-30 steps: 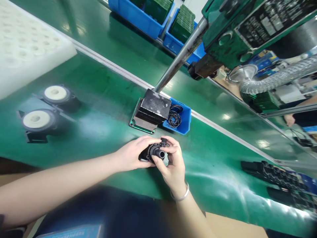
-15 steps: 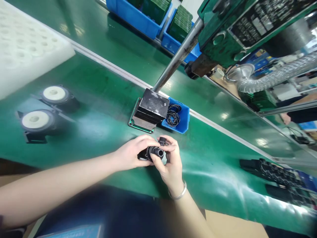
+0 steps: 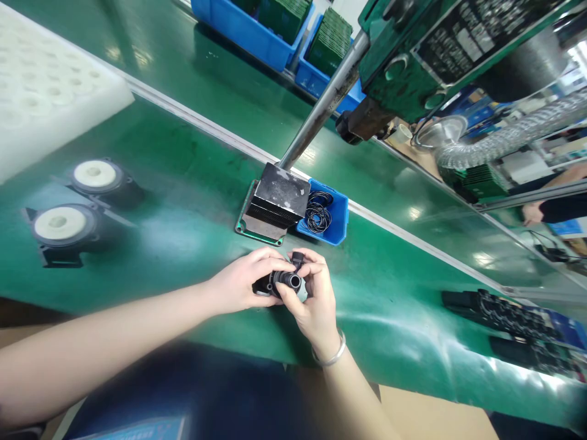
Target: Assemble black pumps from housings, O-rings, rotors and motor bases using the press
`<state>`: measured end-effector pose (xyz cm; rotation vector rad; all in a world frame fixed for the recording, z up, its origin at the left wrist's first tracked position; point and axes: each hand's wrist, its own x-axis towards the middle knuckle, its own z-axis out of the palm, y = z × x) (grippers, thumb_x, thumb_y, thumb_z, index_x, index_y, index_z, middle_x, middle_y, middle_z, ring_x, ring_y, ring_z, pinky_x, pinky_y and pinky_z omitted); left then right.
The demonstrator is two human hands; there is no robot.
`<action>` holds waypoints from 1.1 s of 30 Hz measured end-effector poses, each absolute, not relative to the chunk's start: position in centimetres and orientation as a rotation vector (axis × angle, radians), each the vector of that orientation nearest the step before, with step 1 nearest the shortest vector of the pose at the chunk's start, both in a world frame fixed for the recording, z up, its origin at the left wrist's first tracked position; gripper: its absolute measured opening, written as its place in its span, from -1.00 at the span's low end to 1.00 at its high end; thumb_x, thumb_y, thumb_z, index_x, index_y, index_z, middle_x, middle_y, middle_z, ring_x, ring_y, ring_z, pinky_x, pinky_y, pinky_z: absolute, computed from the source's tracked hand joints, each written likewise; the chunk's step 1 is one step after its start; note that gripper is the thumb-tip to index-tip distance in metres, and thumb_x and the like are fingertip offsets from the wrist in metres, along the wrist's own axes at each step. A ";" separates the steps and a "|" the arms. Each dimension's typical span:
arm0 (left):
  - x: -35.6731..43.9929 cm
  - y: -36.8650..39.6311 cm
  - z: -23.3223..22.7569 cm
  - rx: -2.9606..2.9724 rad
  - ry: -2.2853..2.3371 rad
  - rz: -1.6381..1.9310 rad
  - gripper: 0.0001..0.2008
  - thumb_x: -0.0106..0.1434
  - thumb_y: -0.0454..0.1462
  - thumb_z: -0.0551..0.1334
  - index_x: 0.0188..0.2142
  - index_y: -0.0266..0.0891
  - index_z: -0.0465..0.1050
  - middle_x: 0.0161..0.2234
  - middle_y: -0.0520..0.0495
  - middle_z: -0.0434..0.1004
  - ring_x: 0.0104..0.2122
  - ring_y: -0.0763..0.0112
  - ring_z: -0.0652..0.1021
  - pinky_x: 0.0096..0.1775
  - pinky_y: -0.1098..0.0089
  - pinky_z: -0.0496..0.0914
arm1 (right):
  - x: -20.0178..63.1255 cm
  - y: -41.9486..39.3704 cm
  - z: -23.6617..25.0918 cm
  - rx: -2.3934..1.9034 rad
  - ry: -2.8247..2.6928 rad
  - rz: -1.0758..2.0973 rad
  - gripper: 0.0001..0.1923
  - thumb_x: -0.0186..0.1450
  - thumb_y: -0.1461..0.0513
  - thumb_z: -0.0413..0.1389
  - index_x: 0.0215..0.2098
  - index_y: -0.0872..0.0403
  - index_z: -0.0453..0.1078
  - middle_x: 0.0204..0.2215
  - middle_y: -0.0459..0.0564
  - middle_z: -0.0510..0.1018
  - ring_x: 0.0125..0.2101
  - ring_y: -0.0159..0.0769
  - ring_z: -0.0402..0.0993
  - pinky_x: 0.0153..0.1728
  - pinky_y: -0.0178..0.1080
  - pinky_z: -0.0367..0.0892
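The green tabletop point(image 3: 183, 183) carries a machine whose black label plate point(image 3: 463, 43) is too blurred to read. My left hand point(image 3: 243, 284) and right hand point(image 3: 314, 302) together grip a small black pump housing point(image 3: 284, 282) just above the tabletop's near edge.

Both hands meet on the bench point(image 3: 183, 183), the left hand point(image 3: 238, 284) and right hand point(image 3: 314, 299) closed around one pump housing point(image 3: 284, 282) between them. Just behind the hands stands a metal block point(image 3: 277, 195), with a small bin point(image 3: 326, 217) of rings point(image 3: 316, 217) touching its right side. Two capped housings point(image 3: 68, 223) lie well left of the hands; a row of parts point(image 3: 504, 315) lies well to the right.
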<state>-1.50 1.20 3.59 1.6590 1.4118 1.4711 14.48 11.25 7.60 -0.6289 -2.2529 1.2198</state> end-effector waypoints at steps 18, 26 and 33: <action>-1.6 1.8 3.5 1.769 1.460 1.446 -0.52 0.15 -0.31 0.38 0.04 -0.12 0.33 -0.03 -0.15 0.45 0.01 0.20 0.52 0.01 0.23 0.46 | 14.1 11.3 8.2 -0.605 -2.347 1.050 -0.72 0.27 0.19 0.24 -0.23 -0.01 0.18 0.00 0.08 0.34 0.06 -0.16 0.34 0.06 -0.04 0.32; -1.9 1.2 6.7 1.787 1.579 1.462 -0.49 0.11 -0.19 0.44 0.03 -0.14 0.36 -0.07 -0.15 0.52 -0.05 0.21 0.55 -0.02 0.19 0.48 | 14.5 13.4 12.5 -0.447 -2.377 1.096 -0.64 0.29 0.03 0.22 -0.08 0.00 0.25 0.11 0.14 0.29 0.16 -0.09 0.31 0.18 0.07 0.29; -7.1 3.6 14.5 1.661 1.658 1.626 -0.44 0.06 -0.11 0.47 0.01 -0.15 0.40 -0.03 -0.11 0.52 -0.05 0.21 0.57 0.04 0.21 0.47 | 11.8 20.5 26.3 -0.196 -1.959 0.581 -0.75 0.35 0.06 0.17 -0.12 0.01 0.31 0.02 0.07 0.37 0.02 -0.23 0.47 0.03 -0.08 0.45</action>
